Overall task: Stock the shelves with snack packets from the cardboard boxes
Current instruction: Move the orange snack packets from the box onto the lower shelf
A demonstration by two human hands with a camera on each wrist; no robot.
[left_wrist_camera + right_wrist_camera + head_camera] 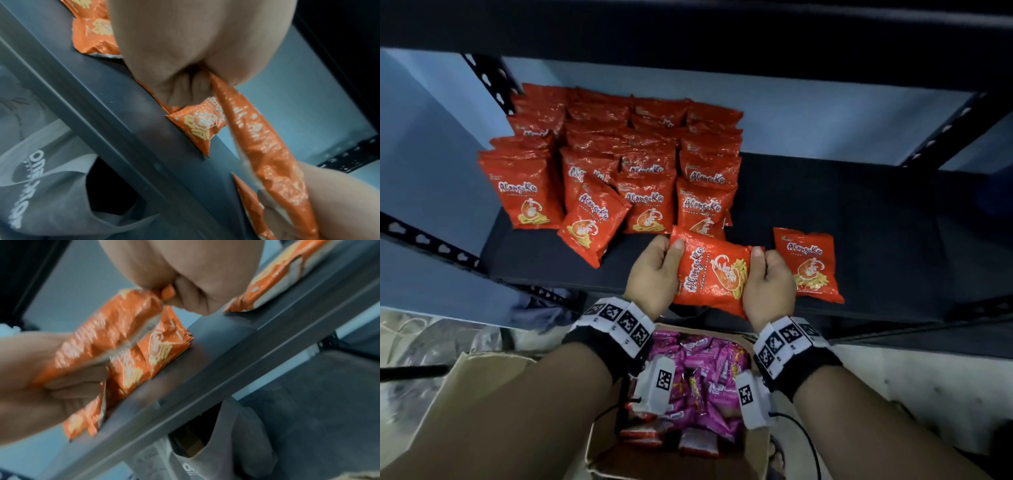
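Observation:
Both hands hold one red prawn-cracker packet (710,270) sideways over the front edge of the dark shelf (859,219). My left hand (655,270) grips its left end, thumb on top; my right hand (767,281) grips its right end the same way. In the left wrist view the packet (265,146) shows edge-on between palm and fingers (185,87). The right wrist view shows the packet (102,337) blurred. Several identical packets (619,164) stand in rows at the shelf's back left. One lone packet (808,263) lies flat just right of my right hand.
An open cardboard box (681,394) with pink and red packets sits on the floor under my wrists. A leaning packet (592,222) tips forward from the front row. The shelf's right half is bare. Black perforated uprights (948,130) frame the shelf; another shelf board (688,31) hangs overhead.

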